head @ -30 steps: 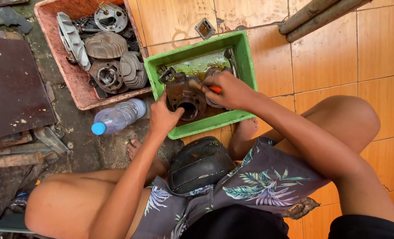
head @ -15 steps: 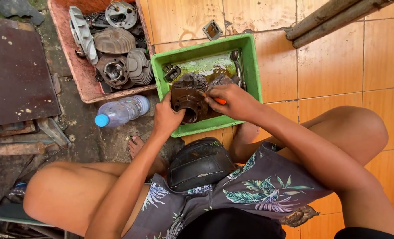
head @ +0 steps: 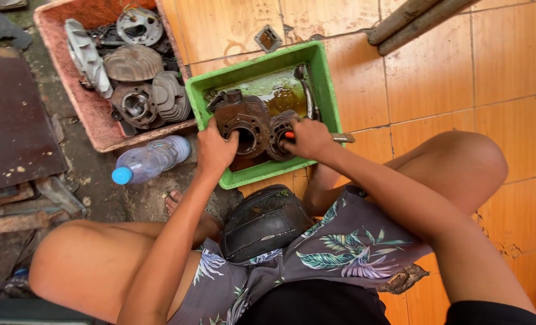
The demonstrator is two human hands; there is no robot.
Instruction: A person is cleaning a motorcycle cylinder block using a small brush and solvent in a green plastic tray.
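View from above of a person squatting on an orange tiled floor, bare knees spread wide, in floral shorts. Both hands reach into a green tub set on the floor just in front of the knees.

In the tub sits a dark, greasy engine cylinder with a round bore facing up. It lies toward the near left part of the tub, with a pool of murky greenish liquid behind it. The left hand clasps the cylinder's near left edge, fingers curled over the rim. The right hand is clenched around a tool with an orange handle, only a sliver of which shows between the fingers; the hand presses against the right side of the cylinder. A metal tip sticks out past the hand over the tub's right wall. A long metal tool lies in the liquid along the right side.

Left of the tub, touching it, is a reddish tray holding finned engine parts, covers and a round plate. A clear plastic bottle with a blue cap lies on its side just below the tray. A dark rounded seat shows between the person's legs. A small square gasket lies on the tiles behind the tub. Two pipes cross the top right corner. A rusty metal sheet lies at far left.
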